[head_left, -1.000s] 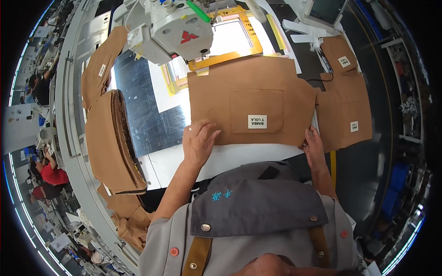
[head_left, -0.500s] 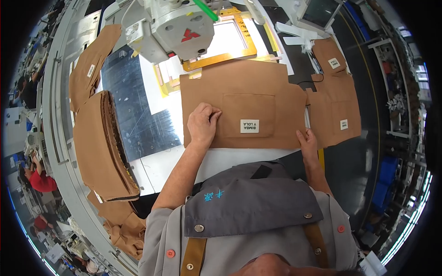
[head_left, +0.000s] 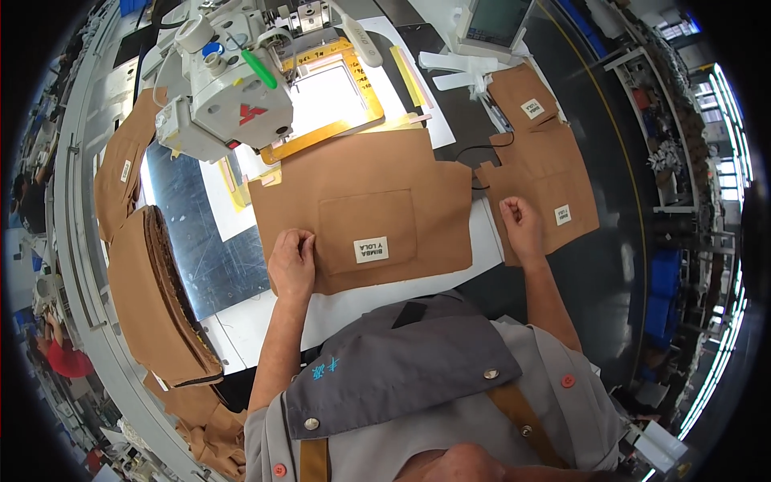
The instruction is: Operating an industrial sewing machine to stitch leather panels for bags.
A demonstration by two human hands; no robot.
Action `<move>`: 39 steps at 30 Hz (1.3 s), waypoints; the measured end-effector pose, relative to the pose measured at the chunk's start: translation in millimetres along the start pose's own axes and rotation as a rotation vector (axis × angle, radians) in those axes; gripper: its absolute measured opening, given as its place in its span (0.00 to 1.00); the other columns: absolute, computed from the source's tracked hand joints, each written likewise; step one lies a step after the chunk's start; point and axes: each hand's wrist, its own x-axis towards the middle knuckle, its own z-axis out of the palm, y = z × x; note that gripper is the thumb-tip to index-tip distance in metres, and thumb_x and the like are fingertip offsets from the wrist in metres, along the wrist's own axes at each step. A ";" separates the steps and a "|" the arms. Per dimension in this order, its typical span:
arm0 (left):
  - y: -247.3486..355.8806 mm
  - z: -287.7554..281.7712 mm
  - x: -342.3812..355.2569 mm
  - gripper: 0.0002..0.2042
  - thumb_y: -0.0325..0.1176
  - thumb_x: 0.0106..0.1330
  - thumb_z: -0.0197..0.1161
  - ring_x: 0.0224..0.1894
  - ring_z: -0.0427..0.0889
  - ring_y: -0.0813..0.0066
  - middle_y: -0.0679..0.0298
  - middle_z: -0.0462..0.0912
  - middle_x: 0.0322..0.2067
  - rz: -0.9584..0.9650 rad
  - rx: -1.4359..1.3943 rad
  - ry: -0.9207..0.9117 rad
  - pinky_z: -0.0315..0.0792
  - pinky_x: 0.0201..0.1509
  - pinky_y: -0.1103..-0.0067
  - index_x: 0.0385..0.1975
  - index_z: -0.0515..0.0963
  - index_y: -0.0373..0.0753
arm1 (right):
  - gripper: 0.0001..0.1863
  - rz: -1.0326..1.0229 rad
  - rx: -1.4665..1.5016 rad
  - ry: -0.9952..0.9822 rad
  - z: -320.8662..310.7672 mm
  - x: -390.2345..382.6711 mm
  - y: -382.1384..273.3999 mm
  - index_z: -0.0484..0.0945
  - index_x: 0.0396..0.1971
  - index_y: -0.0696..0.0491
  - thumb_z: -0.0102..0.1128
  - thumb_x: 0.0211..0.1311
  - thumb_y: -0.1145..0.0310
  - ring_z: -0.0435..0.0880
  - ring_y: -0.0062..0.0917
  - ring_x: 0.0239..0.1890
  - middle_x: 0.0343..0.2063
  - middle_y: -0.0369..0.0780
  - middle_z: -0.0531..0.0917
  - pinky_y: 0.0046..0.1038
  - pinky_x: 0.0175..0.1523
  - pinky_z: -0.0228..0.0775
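Note:
A brown fabric panel (head_left: 369,169) lies in front of me with a stitched pocket (head_left: 367,218) and a white label (head_left: 371,249) on it. My left hand (head_left: 291,261) rests on the panel's left part, beside the pocket, its fingers curled together; whether they pinch anything is hidden. My right hand (head_left: 522,227) is closed too, off the panel, above a second brown panel (head_left: 570,189) on the right. What its fingertips hold, if anything, is too small to make out.
Beyond the panel stands a white sewing machine head (head_left: 241,104) with a yellow clamp frame (head_left: 361,96). A thick stack of brown pieces (head_left: 152,297) lies at left, another piece (head_left: 124,173) farther back. A screen (head_left: 491,28) stands back right, near white strips (head_left: 450,68).
My right hand has let go of the panel's right edge and moved over the second panel. My left hand stays beside the pocket. The whole view has shifted.

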 end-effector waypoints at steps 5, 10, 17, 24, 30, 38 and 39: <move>5.1 4.5 -14.3 0.05 0.30 0.65 0.69 0.35 0.85 0.59 0.60 0.84 0.35 -0.054 0.029 0.000 0.77 0.38 0.69 0.33 0.81 0.38 | 0.11 -0.333 -0.237 0.094 -18.7 83.3 -29.6 0.81 0.45 0.59 0.60 0.73 0.68 0.86 0.34 0.38 0.39 0.45 0.85 0.31 0.44 0.77; 7.1 11.8 -19.3 0.05 0.31 0.65 0.70 0.34 0.85 0.60 0.59 0.84 0.32 -0.147 0.065 0.070 0.76 0.37 0.69 0.33 0.82 0.38 | 0.11 -0.759 -0.582 0.217 -2.9 189.4 4.9 0.82 0.46 0.57 0.59 0.68 0.71 0.84 0.43 0.47 0.45 0.47 0.84 0.40 0.50 0.77; 14.7 18.3 -19.7 0.05 0.31 0.63 0.72 0.30 0.85 0.64 0.60 0.85 0.29 -0.244 0.077 0.153 0.77 0.35 0.72 0.33 0.84 0.39 | 0.11 -0.658 -0.836 0.125 -0.5 224.4 14.7 0.85 0.43 0.55 0.59 0.63 0.73 0.83 0.42 0.46 0.39 0.46 0.83 0.42 0.50 0.77; 26.0 20.8 -26.0 0.04 0.29 0.63 0.71 0.27 0.83 0.67 0.61 0.82 0.28 -0.264 0.003 0.217 0.76 0.33 0.73 0.32 0.83 0.38 | 0.15 -0.620 -0.938 0.048 -7.6 238.5 19.8 0.83 0.50 0.55 0.56 0.67 0.71 0.84 0.44 0.47 0.42 0.46 0.84 0.41 0.52 0.77; 17.1 20.4 -30.8 0.04 0.30 0.63 0.71 0.29 0.82 0.64 0.62 0.82 0.28 -0.242 -0.024 0.204 0.74 0.33 0.71 0.32 0.82 0.38 | 0.11 -0.584 -0.253 0.065 -9.6 167.0 -37.5 0.78 0.50 0.58 0.51 0.77 0.69 0.86 0.37 0.42 0.45 0.45 0.84 0.37 0.50 0.77; 10.2 14.2 -30.3 0.05 0.31 0.66 0.70 0.30 0.84 0.65 0.61 0.84 0.29 -0.096 -0.016 0.156 0.76 0.35 0.73 0.34 0.82 0.38 | 0.10 -0.689 0.036 -0.565 124.4 -3.3 -120.1 0.76 0.49 0.55 0.57 0.73 0.69 0.84 0.33 0.35 0.40 0.45 0.82 0.33 0.43 0.77; 10.0 13.5 -29.0 0.05 0.31 0.66 0.70 0.30 0.84 0.65 0.61 0.84 0.29 -0.088 -0.026 0.149 0.76 0.35 0.73 0.34 0.82 0.38 | 0.10 -0.694 0.139 -0.581 139.2 -19.4 -125.2 0.76 0.49 0.54 0.59 0.72 0.69 0.85 0.37 0.36 0.39 0.45 0.81 0.36 0.42 0.77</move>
